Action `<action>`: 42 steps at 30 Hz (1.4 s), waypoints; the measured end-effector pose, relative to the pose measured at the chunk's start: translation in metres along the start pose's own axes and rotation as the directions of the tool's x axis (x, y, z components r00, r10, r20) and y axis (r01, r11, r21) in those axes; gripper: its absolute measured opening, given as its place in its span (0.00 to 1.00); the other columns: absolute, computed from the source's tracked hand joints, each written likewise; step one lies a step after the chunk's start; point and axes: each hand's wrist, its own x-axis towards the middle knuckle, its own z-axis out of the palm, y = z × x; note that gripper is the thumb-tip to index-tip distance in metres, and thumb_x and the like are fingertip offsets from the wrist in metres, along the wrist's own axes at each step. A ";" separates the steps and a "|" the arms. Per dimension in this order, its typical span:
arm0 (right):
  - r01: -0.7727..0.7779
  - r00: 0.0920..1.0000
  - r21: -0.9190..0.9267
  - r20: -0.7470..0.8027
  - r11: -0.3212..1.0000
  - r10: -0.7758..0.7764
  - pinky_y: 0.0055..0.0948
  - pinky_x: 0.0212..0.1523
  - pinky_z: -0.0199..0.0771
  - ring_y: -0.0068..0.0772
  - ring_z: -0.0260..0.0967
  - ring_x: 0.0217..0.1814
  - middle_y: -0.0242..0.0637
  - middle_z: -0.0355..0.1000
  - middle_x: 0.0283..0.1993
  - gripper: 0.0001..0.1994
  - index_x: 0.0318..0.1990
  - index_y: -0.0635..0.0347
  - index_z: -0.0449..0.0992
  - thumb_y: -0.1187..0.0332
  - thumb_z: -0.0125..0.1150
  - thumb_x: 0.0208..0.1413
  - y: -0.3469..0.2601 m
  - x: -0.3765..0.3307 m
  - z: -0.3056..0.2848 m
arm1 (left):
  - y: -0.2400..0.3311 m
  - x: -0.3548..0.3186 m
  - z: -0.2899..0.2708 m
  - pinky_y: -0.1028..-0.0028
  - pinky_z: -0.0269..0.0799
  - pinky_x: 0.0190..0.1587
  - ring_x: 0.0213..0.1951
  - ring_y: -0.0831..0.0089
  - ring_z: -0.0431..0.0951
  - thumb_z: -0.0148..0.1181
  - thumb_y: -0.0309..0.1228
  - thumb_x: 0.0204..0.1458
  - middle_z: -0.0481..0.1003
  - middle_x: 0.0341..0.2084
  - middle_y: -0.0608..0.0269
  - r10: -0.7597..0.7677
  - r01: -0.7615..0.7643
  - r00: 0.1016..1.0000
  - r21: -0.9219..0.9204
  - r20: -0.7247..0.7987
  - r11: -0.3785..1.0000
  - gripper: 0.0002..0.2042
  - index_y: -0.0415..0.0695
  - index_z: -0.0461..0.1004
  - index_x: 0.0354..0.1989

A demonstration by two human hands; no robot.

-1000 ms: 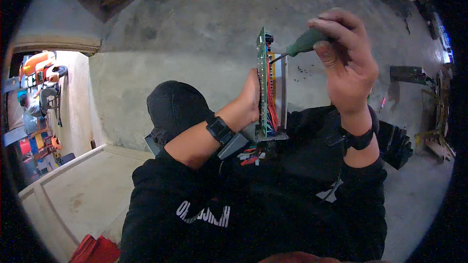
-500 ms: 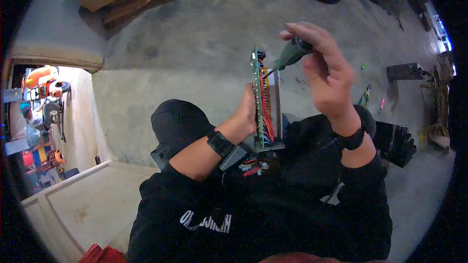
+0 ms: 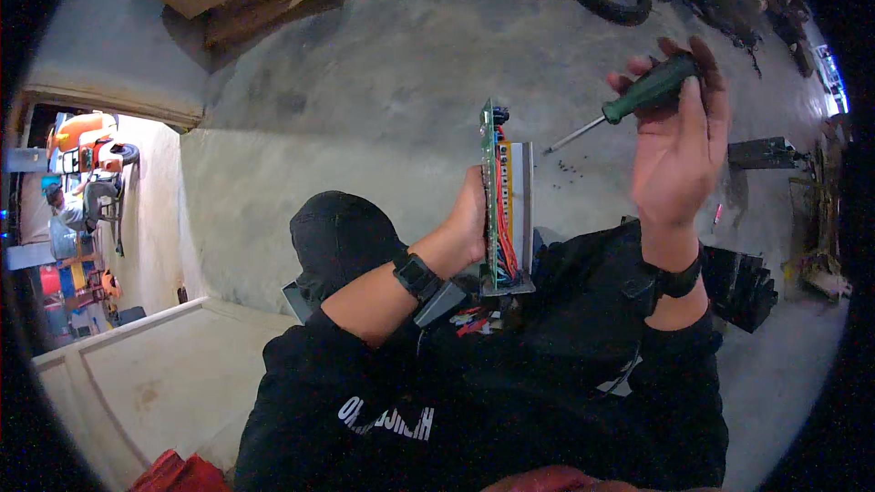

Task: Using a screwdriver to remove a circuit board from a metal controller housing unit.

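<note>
A long circuit unit (image 3: 495, 219) is held on its left side by the left hand (image 3: 469, 219), the fingers being hidden behind it, so how far they are curled cannot be told. Its near end lies close to the person's lap. A narrow green board, set on edge and dotted with solder points, is turned toward the left palm. Beside it, red wires (image 3: 503, 246) are bunched lengthwise, with some blue ones near the lap end, and a yellow strip with a row of dark parts is bordered by a pale grey metal side facing the right hand (image 3: 676, 164). A screwdriver (image 3: 652, 88) is gripped loosely by its dark green handle in the half-curled right fingers, its bare shaft slanted toward the unit, the tip apart from it. Small dark bits (image 3: 570, 169) are scattered on the floor (image 3: 383, 100) between the hands.
</note>
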 end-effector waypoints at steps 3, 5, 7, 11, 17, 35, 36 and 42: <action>-0.154 0.984 -0.404 0.019 0.902 0.177 0.21 0.30 0.68 0.21 0.66 0.30 0.33 0.69 0.31 0.13 0.51 0.62 0.65 0.65 0.48 0.64 0.011 -0.004 -0.009 | 0.000 0.001 -0.002 0.64 0.69 0.30 0.27 0.66 0.71 0.29 0.53 0.55 0.70 0.24 0.61 0.019 -0.019 1.000 0.004 0.025 1.000 0.25 0.49 0.71 0.36; -0.224 0.954 -0.553 0.044 0.803 0.296 0.21 0.22 0.59 0.19 0.59 0.25 0.31 0.62 0.29 0.11 0.44 0.62 0.65 0.63 0.47 0.64 0.015 -0.013 -0.004 | -0.001 0.003 -0.004 0.63 0.69 0.30 0.28 0.67 0.71 0.29 0.53 0.55 0.71 0.24 0.62 0.031 -0.032 0.999 0.011 0.039 0.999 0.25 0.49 0.71 0.36; -0.242 0.958 -0.466 0.026 0.851 0.286 0.21 0.22 0.59 0.19 0.58 0.25 0.31 0.62 0.28 0.10 0.42 0.62 0.65 0.64 0.48 0.64 0.021 -0.016 -0.003 | -0.001 0.007 -0.004 0.63 0.69 0.30 0.28 0.67 0.72 0.29 0.53 0.55 0.71 0.25 0.62 0.053 -0.053 0.998 0.014 0.037 0.998 0.25 0.49 0.72 0.36; -0.197 0.979 -0.313 -0.012 0.929 0.203 0.19 0.21 0.60 0.17 0.59 0.21 0.29 0.63 0.23 0.12 0.42 0.61 0.65 0.61 0.52 0.62 0.029 -0.007 -0.008 | 0.000 0.003 0.001 0.64 0.70 0.31 0.28 0.67 0.73 0.29 0.52 0.56 0.72 0.25 0.62 0.083 -0.083 0.996 0.001 0.026 0.997 0.25 0.49 0.72 0.37; -0.108 0.969 -0.803 0.047 0.586 0.243 0.24 0.26 0.64 0.21 0.63 0.29 0.32 0.67 0.29 0.07 0.37 0.60 0.68 0.67 0.57 0.58 0.020 -0.001 -0.013 | -0.004 0.006 -0.006 0.63 0.72 0.33 0.30 0.66 0.73 0.28 0.53 0.56 0.72 0.26 0.61 0.078 -0.076 0.996 -0.034 0.039 0.996 0.26 0.48 0.71 0.37; 0.440 0.670 -0.824 0.565 0.356 0.481 0.41 0.35 0.69 0.51 0.69 0.37 0.44 0.70 0.33 0.11 0.37 0.59 0.68 0.76 0.59 0.44 0.050 -0.036 -0.012 | -0.004 0.003 0.002 0.66 0.70 0.27 0.26 0.68 0.72 0.26 0.51 0.57 0.71 0.22 0.62 0.119 -0.118 0.992 -0.044 0.031 0.992 0.24 0.48 0.68 0.33; 0.453 0.660 -0.817 0.576 0.357 0.481 0.41 0.35 0.69 0.51 0.69 0.37 0.43 0.71 0.33 0.11 0.37 0.59 0.68 0.76 0.59 0.44 0.049 -0.036 -0.011 | -0.007 0.011 -0.006 0.66 0.70 0.28 0.26 0.68 0.72 0.26 0.51 0.57 0.71 0.23 0.62 0.111 -0.108 0.991 -0.043 0.069 0.993 0.24 0.48 0.68 0.34; 0.512 0.610 -0.782 0.622 0.355 0.491 0.45 0.35 0.70 0.52 0.70 0.38 0.44 0.71 0.34 0.07 0.36 0.58 0.67 0.74 0.54 0.48 0.046 -0.031 -0.015 | -0.007 0.014 -0.011 0.66 0.70 0.28 0.27 0.69 0.72 0.27 0.51 0.58 0.71 0.24 0.62 0.084 -0.082 0.993 -0.024 0.084 0.996 0.23 0.49 0.68 0.33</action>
